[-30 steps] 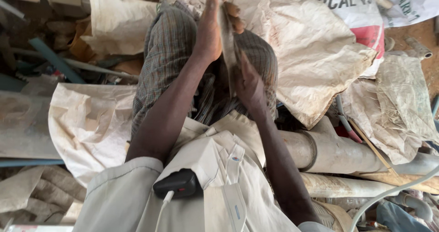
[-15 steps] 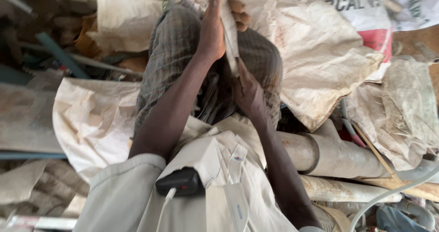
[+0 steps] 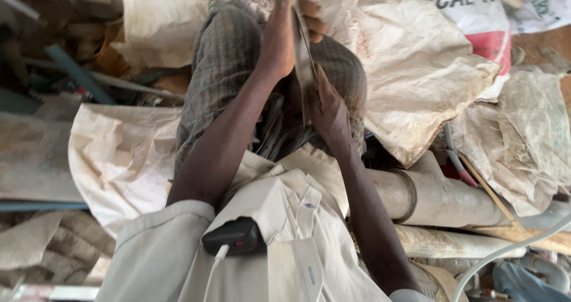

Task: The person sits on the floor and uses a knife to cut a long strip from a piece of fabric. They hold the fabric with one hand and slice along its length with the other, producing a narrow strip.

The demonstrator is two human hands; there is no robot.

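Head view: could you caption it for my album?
Both hands, left hand and right hand, grip a thin flat strip above sacks.

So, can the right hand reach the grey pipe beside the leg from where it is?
Probably yes. The right hand holds the thin blade, but the pipe lies bare just below that forearm, nothing covering it there.

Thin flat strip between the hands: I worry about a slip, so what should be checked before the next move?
1. Left hand closed on the thin flat strip near its top: ok.
2. Right hand holding its lower part: ok.
3. Whole strip in view: not ok, its top is cut off by the frame edge.
4. Strip's edge sharp or blunt: cannot tell.
5. Pipes apart from both hands: ok.
6. Lap under the strip free of loose things: cannot tell, the hands hide it.
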